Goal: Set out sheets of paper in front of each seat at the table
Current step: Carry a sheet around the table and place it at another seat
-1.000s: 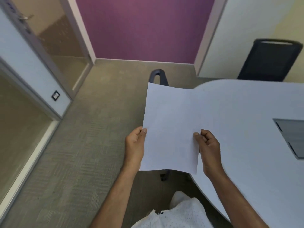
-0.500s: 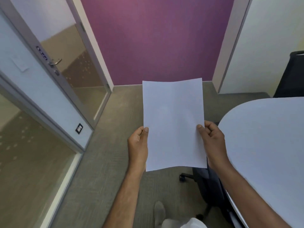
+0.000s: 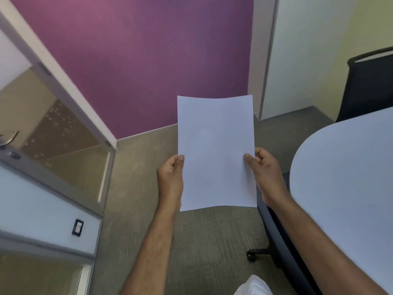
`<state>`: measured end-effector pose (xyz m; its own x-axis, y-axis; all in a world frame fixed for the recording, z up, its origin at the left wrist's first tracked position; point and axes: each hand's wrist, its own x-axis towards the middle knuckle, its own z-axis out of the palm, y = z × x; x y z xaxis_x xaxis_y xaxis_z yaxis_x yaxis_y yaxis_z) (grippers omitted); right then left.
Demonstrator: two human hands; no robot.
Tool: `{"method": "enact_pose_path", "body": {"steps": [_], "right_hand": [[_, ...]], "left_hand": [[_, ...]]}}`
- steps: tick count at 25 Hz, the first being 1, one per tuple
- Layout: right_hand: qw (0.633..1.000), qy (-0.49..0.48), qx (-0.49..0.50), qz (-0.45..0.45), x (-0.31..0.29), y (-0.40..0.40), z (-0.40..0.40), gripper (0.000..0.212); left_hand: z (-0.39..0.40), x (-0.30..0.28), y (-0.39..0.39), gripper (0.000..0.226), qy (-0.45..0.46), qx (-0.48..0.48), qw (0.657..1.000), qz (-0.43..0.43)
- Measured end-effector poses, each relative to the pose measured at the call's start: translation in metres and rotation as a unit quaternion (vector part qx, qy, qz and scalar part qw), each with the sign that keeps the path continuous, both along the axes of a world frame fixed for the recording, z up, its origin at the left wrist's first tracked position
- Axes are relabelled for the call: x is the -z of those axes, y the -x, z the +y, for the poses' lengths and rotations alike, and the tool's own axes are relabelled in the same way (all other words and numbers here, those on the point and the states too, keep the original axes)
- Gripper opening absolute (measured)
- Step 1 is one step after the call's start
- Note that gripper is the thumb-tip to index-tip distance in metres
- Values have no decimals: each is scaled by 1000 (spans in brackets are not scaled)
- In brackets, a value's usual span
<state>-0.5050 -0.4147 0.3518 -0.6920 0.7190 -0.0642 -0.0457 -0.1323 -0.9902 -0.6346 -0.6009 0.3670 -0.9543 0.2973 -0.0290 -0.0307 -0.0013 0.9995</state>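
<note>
A blank white sheet of paper (image 3: 215, 150) is held upright in the air over the carpet, left of the table. My left hand (image 3: 171, 177) pinches its left edge with the thumb on the front. My right hand (image 3: 264, 173) pinches its right edge the same way. The white table (image 3: 348, 177) with a rounded end lies to the right, and the sheet does not touch it. I cannot tell whether it is one sheet or a thin stack.
A dark office chair (image 3: 276, 235) is tucked under the table's near edge below my right arm. Another black chair (image 3: 370, 84) stands at the far right. A glass door with a handle (image 3: 9, 139) is on the left, a purple wall ahead.
The view has swung left and upward, away from the table. The sheet, first over the table's edge, now hangs over the carpet. Both hands keep their hold.
</note>
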Motion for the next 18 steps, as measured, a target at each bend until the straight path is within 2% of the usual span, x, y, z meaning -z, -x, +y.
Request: {"method": "enact_pose_path", "body": {"steps": [9,14,18], "right_hand": [[988,-12,155,-9,2,142,76,19],[967,2,254,-27,8,203,128,18],[941,15,336,-38,16,228,182,20]], "left_hand": [[128,2,192,24,-15,157,987,-16],[226,9,283,28,-5,271,962,-19],[316,16,320,28,-3,356,934,-34]]}}
